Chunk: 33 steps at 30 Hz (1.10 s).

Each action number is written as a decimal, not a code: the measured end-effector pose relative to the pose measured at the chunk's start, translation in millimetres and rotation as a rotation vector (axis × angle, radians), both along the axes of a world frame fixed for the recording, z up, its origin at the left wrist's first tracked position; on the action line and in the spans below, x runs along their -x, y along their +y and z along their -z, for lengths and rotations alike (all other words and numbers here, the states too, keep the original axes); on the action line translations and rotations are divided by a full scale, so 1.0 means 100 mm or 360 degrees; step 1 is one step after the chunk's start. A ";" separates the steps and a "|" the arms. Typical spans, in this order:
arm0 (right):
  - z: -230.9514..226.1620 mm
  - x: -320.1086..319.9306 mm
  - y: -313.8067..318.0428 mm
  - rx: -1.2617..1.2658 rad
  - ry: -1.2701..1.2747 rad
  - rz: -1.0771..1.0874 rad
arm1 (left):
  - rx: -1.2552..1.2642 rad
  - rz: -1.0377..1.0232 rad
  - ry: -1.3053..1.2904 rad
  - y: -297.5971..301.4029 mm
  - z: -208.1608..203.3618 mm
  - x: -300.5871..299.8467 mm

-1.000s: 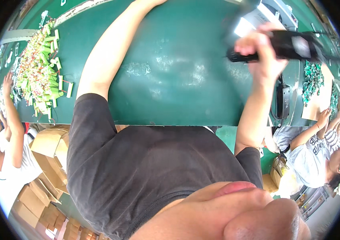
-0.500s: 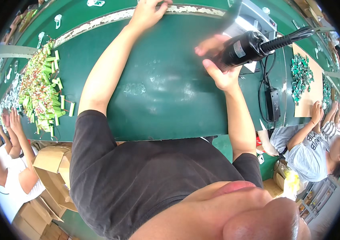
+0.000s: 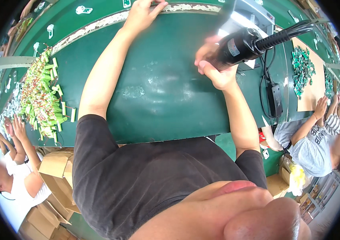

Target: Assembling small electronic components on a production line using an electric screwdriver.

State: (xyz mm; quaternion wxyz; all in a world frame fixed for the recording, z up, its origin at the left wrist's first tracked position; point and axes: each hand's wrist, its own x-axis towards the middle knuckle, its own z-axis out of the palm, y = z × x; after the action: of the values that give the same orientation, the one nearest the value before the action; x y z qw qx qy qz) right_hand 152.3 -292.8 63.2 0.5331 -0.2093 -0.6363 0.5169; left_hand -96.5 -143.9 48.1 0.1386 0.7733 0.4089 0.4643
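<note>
My right hand point(image 3: 217, 75) is wrapped round a black corded electric screwdriver point(image 3: 234, 49) above the right part of the green bench point(image 3: 158, 108). Its thick ribbed cable runs off to the upper right, and its tip is hidden from this view. Over by the worn, pale strip point(image 3: 194, 8) along the bench's far side is my left hand point(image 3: 138, 18). Its thumb stands apart from the fingers, and I see nothing in it; some fingertips are cut off by the upper picture edge.
A heap of green wired battery cells point(image 3: 42, 96) lies at left. Right of the screwdriver are a silver box-shaped device point(image 3: 248, 20), a black power adapter point(image 3: 274, 100) and small green circuit boards point(image 3: 303, 70) on cardboard point(image 3: 310, 96). Co-workers sit on both sides; cardboard boxes point(image 3: 56, 164) stand lower left.
My right hand has closed more round the screwdriver, which has shifted slightly left. My left hand has moved a little left. White parts beyond the strip have shifted left.
</note>
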 end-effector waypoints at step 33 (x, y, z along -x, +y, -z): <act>-0.01 0.02 -0.02 0.0019 0.0021 0.0142 | -0.0013 0.0070 -0.0028 0.00 0.02 0.00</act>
State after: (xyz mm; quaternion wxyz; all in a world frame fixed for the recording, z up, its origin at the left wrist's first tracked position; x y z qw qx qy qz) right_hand 149.8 -294.8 63.9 0.5585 -0.2373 -0.6198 0.4976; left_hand -96.7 -143.8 46.3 0.1490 0.7785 0.3888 0.4696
